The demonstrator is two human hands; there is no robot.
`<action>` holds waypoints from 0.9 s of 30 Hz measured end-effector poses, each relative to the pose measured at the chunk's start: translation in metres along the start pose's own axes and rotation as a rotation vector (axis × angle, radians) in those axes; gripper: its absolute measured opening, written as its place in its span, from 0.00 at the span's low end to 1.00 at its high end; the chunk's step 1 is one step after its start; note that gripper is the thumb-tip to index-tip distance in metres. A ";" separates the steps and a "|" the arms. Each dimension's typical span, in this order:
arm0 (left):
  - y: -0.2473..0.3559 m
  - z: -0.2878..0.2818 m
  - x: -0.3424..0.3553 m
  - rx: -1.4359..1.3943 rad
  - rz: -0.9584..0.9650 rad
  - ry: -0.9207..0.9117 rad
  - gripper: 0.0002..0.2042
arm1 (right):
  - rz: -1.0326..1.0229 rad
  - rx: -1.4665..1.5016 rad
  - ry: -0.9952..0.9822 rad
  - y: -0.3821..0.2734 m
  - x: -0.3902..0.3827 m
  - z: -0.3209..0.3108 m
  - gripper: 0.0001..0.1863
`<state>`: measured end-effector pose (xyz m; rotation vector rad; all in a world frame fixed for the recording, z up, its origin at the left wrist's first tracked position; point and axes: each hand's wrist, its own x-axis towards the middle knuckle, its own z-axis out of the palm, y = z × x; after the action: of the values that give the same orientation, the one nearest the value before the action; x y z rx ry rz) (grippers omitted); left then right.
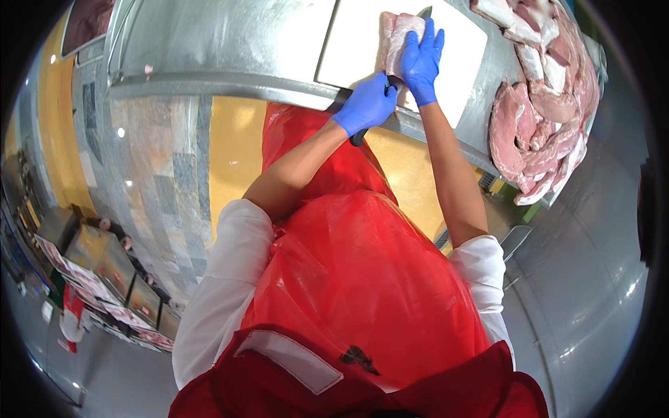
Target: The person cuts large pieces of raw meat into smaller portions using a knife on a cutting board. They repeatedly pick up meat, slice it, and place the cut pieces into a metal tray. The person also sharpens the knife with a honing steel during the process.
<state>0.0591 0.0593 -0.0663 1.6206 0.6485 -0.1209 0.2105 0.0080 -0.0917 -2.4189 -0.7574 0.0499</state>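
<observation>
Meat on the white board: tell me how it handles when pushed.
The meat probably gives, being pink and raw-looking. Its pale, fatty-looking surface may be slippery. Lying low on the board, it seems unlikely to roll.

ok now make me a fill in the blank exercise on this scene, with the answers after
1. The left hand grips a ____ handle.
2. The right hand touches a slab of raw ____.
3. That slab lies on a ____ cutting board.
4. The big pink heap lies to the ____ of the cutting board.

Missing words: black; meat; white; right
</observation>
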 end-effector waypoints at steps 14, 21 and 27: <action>-0.007 0.042 -0.016 -0.106 -0.012 0.134 0.14 | 0.016 0.097 -0.185 0.014 0.012 -0.008 0.35; -0.031 0.061 -0.084 -0.136 -0.063 0.115 0.16 | 0.011 0.126 -0.232 0.014 0.009 -0.008 0.35; -0.020 0.075 -0.049 -0.163 0.020 0.175 0.14 | -0.001 0.148 -0.270 0.021 0.017 -0.012 0.36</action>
<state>0.0309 -0.0269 -0.0753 1.4904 0.7565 0.0879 0.2375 -0.0036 -0.0918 -2.2955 -0.8425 0.4246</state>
